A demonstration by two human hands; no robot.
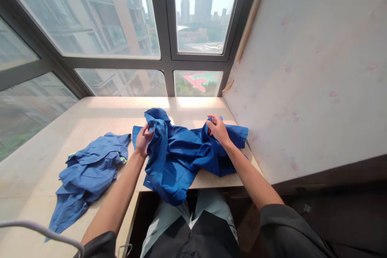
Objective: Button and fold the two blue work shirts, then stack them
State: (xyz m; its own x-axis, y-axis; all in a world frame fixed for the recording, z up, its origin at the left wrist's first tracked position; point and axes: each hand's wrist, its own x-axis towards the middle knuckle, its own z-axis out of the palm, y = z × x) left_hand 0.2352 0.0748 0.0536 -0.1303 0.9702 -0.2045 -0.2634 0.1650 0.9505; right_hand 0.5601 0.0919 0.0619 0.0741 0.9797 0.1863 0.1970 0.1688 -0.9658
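A bright blue garment [178, 157] lies crumpled on the light wooden tabletop [99, 113], part of it hanging over the near edge. My left hand [142, 140] is closed on a bunched fold at the garment's left side. My right hand [217, 129] pinches the cloth near its right upper edge. Both forearms reach forward from dark sleeves.
A second, duller blue garment [87, 173] with a yellow-green trim lies in a heap at the left. A pale wall [308, 68] borders the table on the right, large windows [121, 20] stand behind it. A white hanger wire [45, 234] shows at bottom left.
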